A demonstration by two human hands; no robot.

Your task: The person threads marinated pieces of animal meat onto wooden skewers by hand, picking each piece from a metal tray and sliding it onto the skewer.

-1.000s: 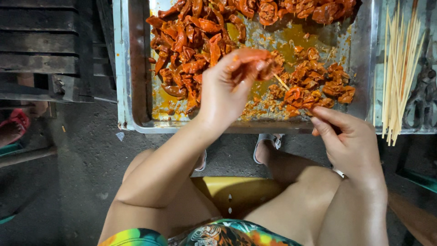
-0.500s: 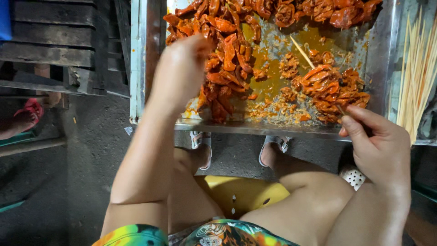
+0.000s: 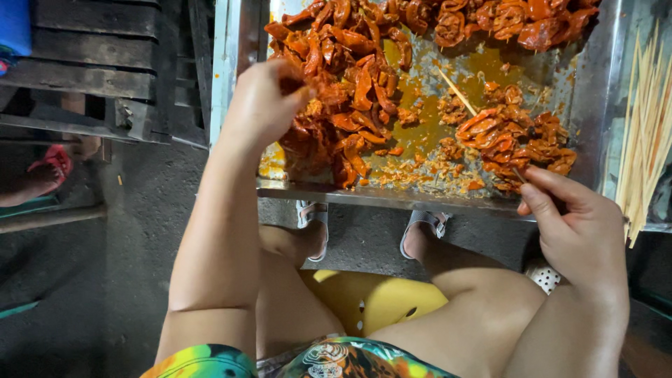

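Where the metal tray [image 3: 241,42] holds red marinated meat pieces [image 3: 350,91], the left hand [image 3: 262,105] pinches into the left-hand heap. The right hand [image 3: 577,231] has its grip clenched on a skewer [image 3: 519,175] at the near edge. Bare bamboo skewers [image 3: 647,133] lie right.
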